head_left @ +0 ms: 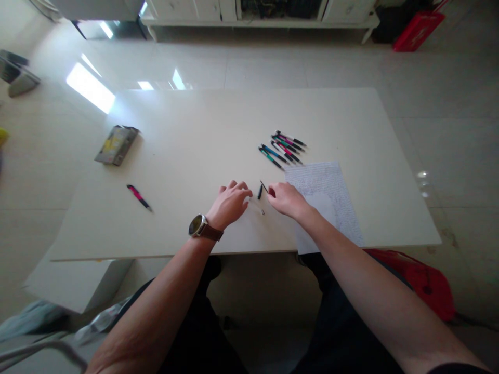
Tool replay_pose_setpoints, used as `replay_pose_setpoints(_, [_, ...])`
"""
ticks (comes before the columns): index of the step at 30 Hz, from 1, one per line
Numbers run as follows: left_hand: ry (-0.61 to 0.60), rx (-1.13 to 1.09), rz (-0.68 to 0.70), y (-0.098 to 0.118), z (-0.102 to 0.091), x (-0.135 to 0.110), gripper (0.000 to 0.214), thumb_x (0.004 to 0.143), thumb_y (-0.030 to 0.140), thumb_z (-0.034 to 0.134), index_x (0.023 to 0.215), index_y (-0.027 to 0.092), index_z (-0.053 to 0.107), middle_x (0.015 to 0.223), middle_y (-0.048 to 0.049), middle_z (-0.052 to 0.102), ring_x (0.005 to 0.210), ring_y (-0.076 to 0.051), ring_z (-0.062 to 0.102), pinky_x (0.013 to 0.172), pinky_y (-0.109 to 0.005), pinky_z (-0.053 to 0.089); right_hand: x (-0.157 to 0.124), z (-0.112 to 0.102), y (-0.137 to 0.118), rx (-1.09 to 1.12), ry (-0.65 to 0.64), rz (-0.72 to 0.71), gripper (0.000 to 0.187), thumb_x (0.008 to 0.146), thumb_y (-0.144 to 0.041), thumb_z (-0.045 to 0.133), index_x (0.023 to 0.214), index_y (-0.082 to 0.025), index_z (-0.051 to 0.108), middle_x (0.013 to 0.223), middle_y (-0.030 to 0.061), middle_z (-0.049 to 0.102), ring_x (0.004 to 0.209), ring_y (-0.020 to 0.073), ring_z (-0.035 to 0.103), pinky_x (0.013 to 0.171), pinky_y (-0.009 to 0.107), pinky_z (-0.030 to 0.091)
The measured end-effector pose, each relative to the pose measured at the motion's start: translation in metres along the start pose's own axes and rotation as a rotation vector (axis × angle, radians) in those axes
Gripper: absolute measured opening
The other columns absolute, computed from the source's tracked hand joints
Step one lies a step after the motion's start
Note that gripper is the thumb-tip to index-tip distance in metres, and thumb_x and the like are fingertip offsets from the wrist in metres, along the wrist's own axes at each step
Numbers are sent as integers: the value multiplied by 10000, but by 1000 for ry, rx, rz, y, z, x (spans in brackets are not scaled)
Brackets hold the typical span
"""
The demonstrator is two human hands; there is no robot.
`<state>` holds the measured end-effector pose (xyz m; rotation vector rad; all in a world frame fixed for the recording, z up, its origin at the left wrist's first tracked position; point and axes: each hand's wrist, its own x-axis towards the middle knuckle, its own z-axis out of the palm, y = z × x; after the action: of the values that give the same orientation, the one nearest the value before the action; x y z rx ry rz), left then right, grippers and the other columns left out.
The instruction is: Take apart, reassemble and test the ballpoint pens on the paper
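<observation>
My right hand (pixel 286 198) is closed in a pinch at the paper's left edge, with a thin dark rod, like a pen part (pixel 264 185), sticking out of its fingertips. Beside it on the white table lies a short black pen grip (pixel 260 192). My left hand (pixel 233 201) hovers low over the table to the left, its fingers bent and apart. A faint, clear tube-like piece with a small tip (pixel 262 212) lies just right of its fingertips; whether they touch is unclear. Several colored pens (pixel 283 148) with black grips lie in a group beyond my hands.
A written sheet of paper (pixel 327 182) lies under my right forearm, with a plain white piece (pixel 323 208) over it. One pink pen (pixel 138 196) sits apart at left, below a grey and yellow box (pixel 117 145). The table's (pixel 187 130) near edge borders my legs.
</observation>
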<state>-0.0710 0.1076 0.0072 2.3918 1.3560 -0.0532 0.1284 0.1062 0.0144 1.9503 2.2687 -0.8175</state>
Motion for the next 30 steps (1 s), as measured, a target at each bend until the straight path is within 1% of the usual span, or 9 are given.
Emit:
replay_pose_setpoints(2, [10,-14,0,0,-1,1,247,910,218,554,1106,273,695,1267,-77,629,1174,-278,492,965,-443,393,1,1,0,10,37,-58,219,900,-155,506,1002,-161,699,1000,107,714,908,207,634,795,291,447])
replay_pose_setpoints(5, [39,-26,1,-1,-1,2,246,901,207,557,1105,259,685,1214,-79,652,1145,-275,512,957,-440,394,1,7,-3,21,70,-167,311,895,-138,508,1158,-162,672,1117,114,659,1034,214,592,908,296,440])
replay_pose_setpoints(7, [49,-22,-14,-3,0,3,249,897,201,554,1104,250,683,1179,-83,668,1127,-276,524,955,-444,389,0,12,-6,-8,61,-205,381,904,-146,503,1256,-182,645,1173,122,622,1116,236,547,970,325,428])
replay_pose_setpoints(9, [44,-15,-35,-5,1,2,249,891,191,553,1097,246,682,1147,-83,683,1118,-275,533,960,-445,380,-2,17,-9,-46,35,-220,413,906,-164,511,1299,-199,633,1207,132,596,1160,264,506,997,362,425])
replay_pose_setpoints(12, [45,-16,-61,-7,2,1,249,888,183,551,1097,242,675,1103,-77,701,1111,-269,546,967,-442,371,-5,21,-14,-73,-2,-233,403,902,-192,534,1289,-184,649,1231,143,581,1166,285,485,1007,394,430])
replay_pose_setpoints(16, [82,-22,-76,-7,0,-1,249,895,195,548,1116,243,653,1115,-79,689,1115,-265,555,944,-429,389,-7,20,-16,-73,-39,-252,374,914,-207,534,1261,-161,668,1240,139,591,1163,279,490,1019,392,427])
replay_pose_setpoints(21, [90,-25,-149,-11,-4,-1,250,868,180,563,1103,231,631,1153,-92,654,1132,-269,558,920,-411,429,-6,18,-14,-53,-28,-257,351,929,-196,518,1232,-176,694,1217,127,618,1159,261,515,1030,376,413])
replay_pose_setpoints(27, [31,-77,-221,-22,3,-2,293,827,116,570,1108,182,618,1065,-93,670,962,-215,617,858,-325,478,-5,20,-12,-15,-20,-243,320,932,-203,516,1197,-179,695,1200,118,635,1148,233,554,1022,343,419])
replay_pose_setpoints(30, [30,-63,-249,-27,6,-1,304,832,106,552,1122,172,616,1040,-99,681,947,-219,628,840,-319,486,-5,21,-12,-12,-8,-237,308,925,-215,529,1184,-174,690,1186,119,631,1141,234,562,1002,337,431])
